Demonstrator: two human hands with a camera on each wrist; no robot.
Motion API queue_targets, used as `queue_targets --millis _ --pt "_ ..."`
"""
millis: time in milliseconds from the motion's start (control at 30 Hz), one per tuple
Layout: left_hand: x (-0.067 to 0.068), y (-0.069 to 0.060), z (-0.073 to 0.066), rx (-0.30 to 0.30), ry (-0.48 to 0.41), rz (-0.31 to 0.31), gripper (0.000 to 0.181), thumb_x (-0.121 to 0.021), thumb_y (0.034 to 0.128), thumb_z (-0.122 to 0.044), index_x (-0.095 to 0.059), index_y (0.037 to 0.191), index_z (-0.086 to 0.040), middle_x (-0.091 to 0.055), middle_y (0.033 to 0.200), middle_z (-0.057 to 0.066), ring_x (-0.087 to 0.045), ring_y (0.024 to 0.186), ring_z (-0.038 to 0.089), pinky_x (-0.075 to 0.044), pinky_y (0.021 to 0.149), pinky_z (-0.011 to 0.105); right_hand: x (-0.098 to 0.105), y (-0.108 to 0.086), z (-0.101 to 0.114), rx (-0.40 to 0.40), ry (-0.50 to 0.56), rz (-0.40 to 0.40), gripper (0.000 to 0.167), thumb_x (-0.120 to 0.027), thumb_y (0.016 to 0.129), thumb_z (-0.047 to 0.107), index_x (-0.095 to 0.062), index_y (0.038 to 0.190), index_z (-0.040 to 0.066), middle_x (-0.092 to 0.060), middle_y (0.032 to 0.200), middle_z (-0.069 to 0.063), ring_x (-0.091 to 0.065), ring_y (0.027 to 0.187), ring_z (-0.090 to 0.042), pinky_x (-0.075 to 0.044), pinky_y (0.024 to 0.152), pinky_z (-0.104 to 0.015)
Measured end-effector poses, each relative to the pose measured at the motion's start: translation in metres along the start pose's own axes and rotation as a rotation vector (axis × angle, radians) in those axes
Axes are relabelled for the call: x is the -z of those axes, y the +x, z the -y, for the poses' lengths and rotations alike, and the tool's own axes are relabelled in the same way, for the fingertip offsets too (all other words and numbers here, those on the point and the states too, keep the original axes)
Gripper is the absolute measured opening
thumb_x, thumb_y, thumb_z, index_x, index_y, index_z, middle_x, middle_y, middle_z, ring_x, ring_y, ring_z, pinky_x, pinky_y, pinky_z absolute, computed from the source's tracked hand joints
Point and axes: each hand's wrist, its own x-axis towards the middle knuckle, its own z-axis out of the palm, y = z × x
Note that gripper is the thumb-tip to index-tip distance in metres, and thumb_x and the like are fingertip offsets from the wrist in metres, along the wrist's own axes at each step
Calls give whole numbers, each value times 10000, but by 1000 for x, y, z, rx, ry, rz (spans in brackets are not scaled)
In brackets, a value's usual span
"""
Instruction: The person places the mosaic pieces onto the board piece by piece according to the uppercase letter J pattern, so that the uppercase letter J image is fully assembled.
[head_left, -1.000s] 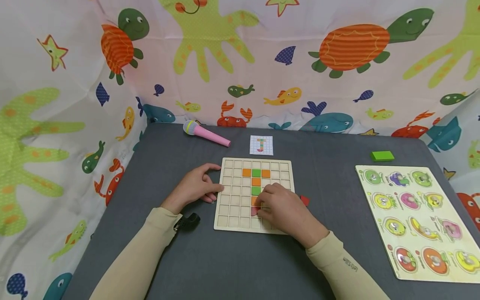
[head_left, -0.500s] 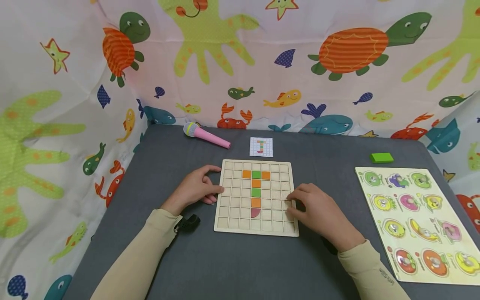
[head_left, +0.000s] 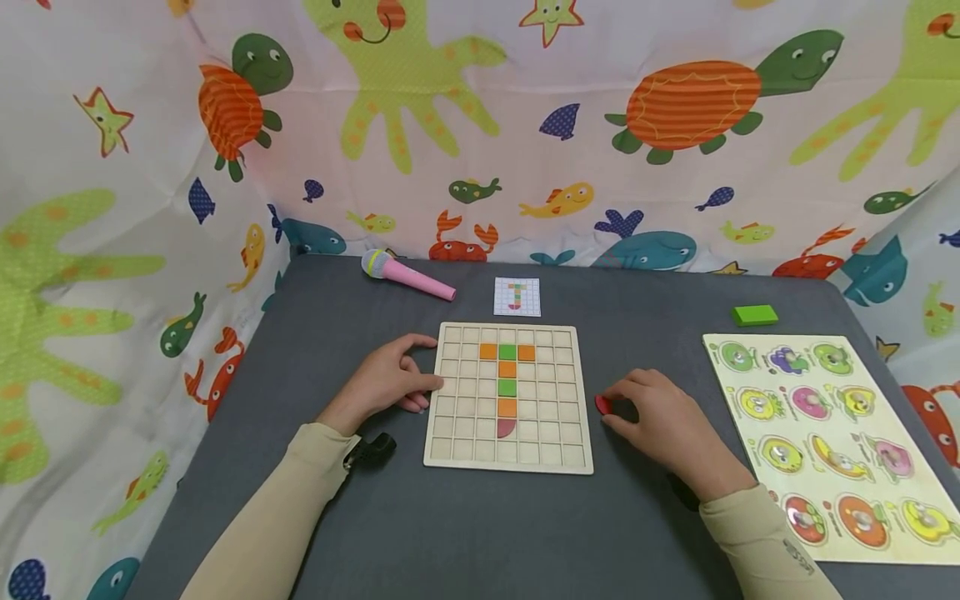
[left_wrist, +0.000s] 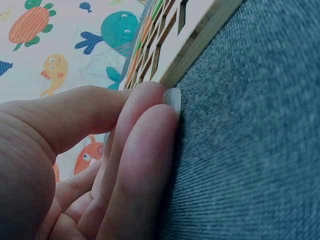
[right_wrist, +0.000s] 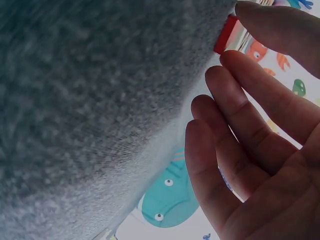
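Observation:
A light wooden grid board point(head_left: 465, 425) lies flat on the grey table. In it, several orange and green squares form a T shape, with a pink quarter-round piece point(head_left: 506, 427) at the foot of the column. My left hand point(head_left: 381, 377) rests at the board's left edge; its index finger and thumb touch the edge in the head view. The left wrist view shows fingertips against the board's side point(left_wrist: 187, 57). To the right of the board, my right hand point(head_left: 663, 425) pinches a small red piece point(head_left: 603, 405) by its ends, between thumb and index finger. Its full shape is partly hidden.
Behind the board lies a small card point(head_left: 517, 297) with a coloured J pattern on a grid. A pink toy microphone point(head_left: 416, 278) is at the back left. At right are a fruit peg puzzle point(head_left: 757, 442) and a green block point(head_left: 755, 315). Patterned cloth hangs around the table.
My right hand has moved right, off the board and over to the red piece, uncovering the pink quarter-round piece in the grid. The left hand has stayed at the board's edge.

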Motion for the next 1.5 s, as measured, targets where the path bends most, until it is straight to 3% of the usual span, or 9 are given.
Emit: queue_targets --millis 800,1200,1500 --pt "2 0 4 -14 -24 1 734 -925 869 -259 -558 1505 -262 -739 868 137 -780 669 247 -682 631 392 0 7 1 -8 9 21 211 -893 899 240 -818 1049 111 -721 1019 -23 -665 980 -229 -632 867 -510" --pt "1 -2 2 -5 -28 1 751 -936 860 -270 -555 1507 -266 -737 873 137 -779 671 253 -682 637 386 -4 27 38 39 38 31 199 -883 914 318 -816 992 147 -716 994 3 -614 944 -174 -625 821 -412" --pt "1 -2 0 -11 -31 5 747 -930 867 -263 -551 1511 -253 -740 869 140 -776 669 249 -683 641 385 -13 43 73 116 51 28 152 -857 937 307 -821 948 161 -715 955 33 -615 942 -153 -618 802 -352"
